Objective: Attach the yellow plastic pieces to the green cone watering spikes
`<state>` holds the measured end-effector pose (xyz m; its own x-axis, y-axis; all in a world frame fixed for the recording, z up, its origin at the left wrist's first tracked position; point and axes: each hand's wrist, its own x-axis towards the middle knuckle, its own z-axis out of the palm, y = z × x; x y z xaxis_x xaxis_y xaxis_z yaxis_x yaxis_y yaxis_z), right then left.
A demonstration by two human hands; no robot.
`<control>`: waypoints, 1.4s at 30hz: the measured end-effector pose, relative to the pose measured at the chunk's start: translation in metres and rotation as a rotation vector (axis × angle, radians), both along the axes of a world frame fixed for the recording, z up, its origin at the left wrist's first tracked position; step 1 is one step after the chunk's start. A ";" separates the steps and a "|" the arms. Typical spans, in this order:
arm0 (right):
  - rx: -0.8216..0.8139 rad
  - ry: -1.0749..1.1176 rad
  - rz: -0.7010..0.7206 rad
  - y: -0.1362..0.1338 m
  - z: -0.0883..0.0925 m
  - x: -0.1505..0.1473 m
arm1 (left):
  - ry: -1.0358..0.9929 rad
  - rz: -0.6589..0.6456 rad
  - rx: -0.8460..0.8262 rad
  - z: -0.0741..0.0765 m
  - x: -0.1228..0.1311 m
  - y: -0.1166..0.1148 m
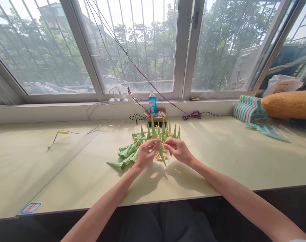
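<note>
My left hand [145,154] pinches the wide end of a green plastic cone spike [162,156], whose tip points down toward me. My right hand [178,150] is closed in a pinch right beside that end, on something small I cannot make out. Under both hands lies a scatter of small yellow pieces [159,156]. To the left, several green cones [126,155] lie nested in rows on the pale table [218,161]. Behind the hands, several green cones [163,130] stand upright, tips up.
A small cardboard box [156,118] and a blue-labelled bottle [153,104] stand by the window sill. Red and black wires [191,115], a white cable [67,133], a stack of pastel plastic parts [248,109] and an orange cushion [289,104] sit at the back.
</note>
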<state>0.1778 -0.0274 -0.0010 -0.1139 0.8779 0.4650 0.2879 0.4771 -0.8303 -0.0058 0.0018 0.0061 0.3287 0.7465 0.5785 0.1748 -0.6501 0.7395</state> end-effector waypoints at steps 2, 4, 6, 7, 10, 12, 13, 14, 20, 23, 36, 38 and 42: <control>-0.006 -0.011 -0.009 0.000 0.001 0.000 | 0.001 0.001 0.005 0.000 0.000 0.000; -0.013 -0.019 -0.022 0.000 0.001 -0.001 | 0.010 0.003 0.018 -0.001 0.000 0.001; -0.021 -0.023 -0.034 0.000 0.002 -0.001 | 0.021 0.006 0.035 -0.002 0.000 0.001; -0.022 -0.026 -0.040 0.000 0.002 -0.001 | 0.026 0.007 0.041 -0.002 0.000 0.001; -0.019 -0.044 -0.055 0.000 0.001 -0.001 | 0.033 0.009 0.051 -0.003 0.000 0.001; -0.019 -0.058 -0.063 0.001 0.000 -0.001 | 0.037 0.008 0.059 -0.003 0.000 0.001; -0.019 -0.065 -0.068 0.001 0.000 -0.001 | 0.041 0.008 0.065 -0.004 0.000 0.001; -0.019 -0.072 -0.073 0.001 -0.001 0.000 | 0.047 0.009 0.072 -0.004 0.000 0.001; -0.008 -0.091 -0.080 0.003 -0.004 -0.001 | 0.096 0.030 0.096 -0.008 -0.001 0.003; -0.004 -0.067 -0.059 0.004 -0.005 -0.002 | 0.111 0.036 0.120 -0.009 -0.002 0.003; 0.068 0.132 0.052 0.007 -0.009 -0.001 | 0.142 0.126 0.231 -0.003 0.002 -0.007; 0.077 0.140 0.036 0.007 -0.008 -0.001 | 0.114 0.122 0.186 0.002 0.005 -0.007; 0.105 0.195 -0.007 0.008 -0.007 0.002 | 0.079 0.114 0.173 0.011 0.017 -0.003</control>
<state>0.1794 -0.0190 -0.0078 -0.0066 0.8239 0.5667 0.1304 0.5626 -0.8164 0.0117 -0.0012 0.0174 0.2978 0.6734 0.6766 0.3073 -0.7387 0.6000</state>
